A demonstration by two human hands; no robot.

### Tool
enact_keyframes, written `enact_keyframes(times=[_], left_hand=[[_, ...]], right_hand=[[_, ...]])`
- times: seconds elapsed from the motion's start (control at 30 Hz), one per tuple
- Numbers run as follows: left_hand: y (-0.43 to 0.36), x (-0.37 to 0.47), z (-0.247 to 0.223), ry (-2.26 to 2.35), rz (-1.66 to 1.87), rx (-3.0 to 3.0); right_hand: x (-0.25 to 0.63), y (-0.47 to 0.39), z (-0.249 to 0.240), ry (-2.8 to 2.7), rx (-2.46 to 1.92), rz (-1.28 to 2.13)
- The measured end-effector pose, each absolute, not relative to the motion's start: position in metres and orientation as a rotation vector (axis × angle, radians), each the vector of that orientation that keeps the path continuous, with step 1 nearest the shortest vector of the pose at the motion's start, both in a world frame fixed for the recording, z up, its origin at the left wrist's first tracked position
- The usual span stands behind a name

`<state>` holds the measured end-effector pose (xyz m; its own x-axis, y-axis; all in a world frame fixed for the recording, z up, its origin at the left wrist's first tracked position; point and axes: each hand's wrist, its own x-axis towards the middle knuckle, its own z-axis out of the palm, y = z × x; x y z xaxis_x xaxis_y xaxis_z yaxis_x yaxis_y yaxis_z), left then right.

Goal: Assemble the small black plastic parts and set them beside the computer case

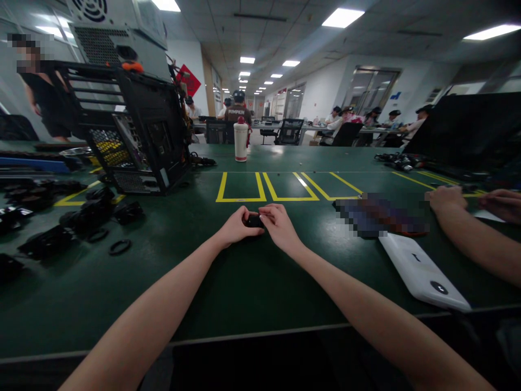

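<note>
A small black part (254, 221) sits between my two hands, low over the green tabletop (260, 293). Thumb and fingers of my left hand (238, 225) are curled round its left side. On the other side, the fingertips of my right hand (279, 224) pinch its right end. Most of the part is covered by fingers, so its exact kind cannot be made out. Just beyond my hands, yellow tape (238, 200) marks open-topped boxes on the table.
Left lie several black parts (87, 212) and a black ring (120, 247), before an open computer case (138, 130). A white tumbler (241, 142) stands farther back. Right are a white device (423, 271), a co-worker's hands (448, 200) and a dark monitor (468, 130).
</note>
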<state>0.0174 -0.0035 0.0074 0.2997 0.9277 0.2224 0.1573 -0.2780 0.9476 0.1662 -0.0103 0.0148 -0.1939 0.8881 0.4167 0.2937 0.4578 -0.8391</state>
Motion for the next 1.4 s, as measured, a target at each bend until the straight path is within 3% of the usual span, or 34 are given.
enact_keyframes(times=[0.23,0.47,0.7,0.97,1.4], left_hand=[[-0.0039,0.0172,0.0076,1.025,1.094,1.656],[-0.0022,0.0148,0.0063,1.014,1.077,1.636],[-0.0013,0.0172,0.0035,0.993,1.109,1.61],[0.0002,0.0144,0.0025,0.986,1.097,1.632],[-0.0007,0.0143,0.0028,0.952,1.063,1.642]], right_hand=[[0.1689,-0.0093,0.012,-1.736,-1.09,0.734],[0.1731,-0.0088,0.0115,-1.625,-1.124,1.148],[0.1746,-0.0082,0.0107,-1.677,-1.066,0.995],[0.1744,-0.0043,0.0061,-1.546,-1.022,1.213],[0.1727,-0.0028,0.0054,-1.557,-1.126,1.16]])
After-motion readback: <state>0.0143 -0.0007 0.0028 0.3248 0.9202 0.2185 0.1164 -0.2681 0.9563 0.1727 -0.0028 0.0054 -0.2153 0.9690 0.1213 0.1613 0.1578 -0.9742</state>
